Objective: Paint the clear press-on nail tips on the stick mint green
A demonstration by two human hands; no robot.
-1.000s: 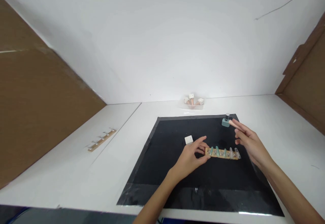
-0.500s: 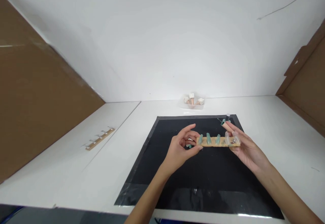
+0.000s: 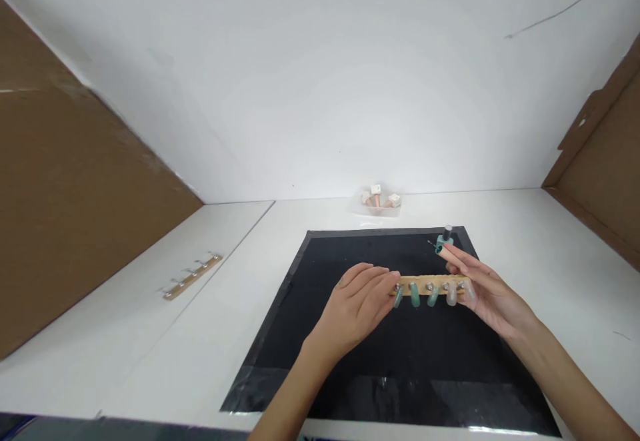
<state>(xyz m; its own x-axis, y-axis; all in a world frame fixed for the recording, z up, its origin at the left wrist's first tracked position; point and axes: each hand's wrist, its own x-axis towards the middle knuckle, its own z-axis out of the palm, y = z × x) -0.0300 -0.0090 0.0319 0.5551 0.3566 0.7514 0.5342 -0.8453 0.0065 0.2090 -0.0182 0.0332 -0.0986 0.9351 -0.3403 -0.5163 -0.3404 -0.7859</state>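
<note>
My left hand (image 3: 353,301) is closed on the left end of a wooden strip (image 3: 421,280), its back turned up. Mounted on metal studs along it are nail tips, three painted green (image 3: 415,295) and two clear (image 3: 452,294), hanging towards me. Between the fingers of my right hand (image 3: 493,291) is a nail polish brush (image 3: 453,256) with a pinkish handle, pointing left. The strip's right end also lies against that hand. Behind the brush, a green nail polish bottle (image 3: 444,236) with a dark cap is partly covered.
Under my hands a black mat (image 3: 320,334) lies on the white table. Another wooden strip (image 3: 193,277) with clear tips lies at left. A clear plastic box (image 3: 376,210) with several white-topped pieces stands at the back. Brown cardboard panels (image 3: 85,181) flank the table.
My left hand has rolled over so its back faces up. The strip has tipped with it, and the nail tips that pointed up now point down towards me. The right hand still holds the brush.
</note>
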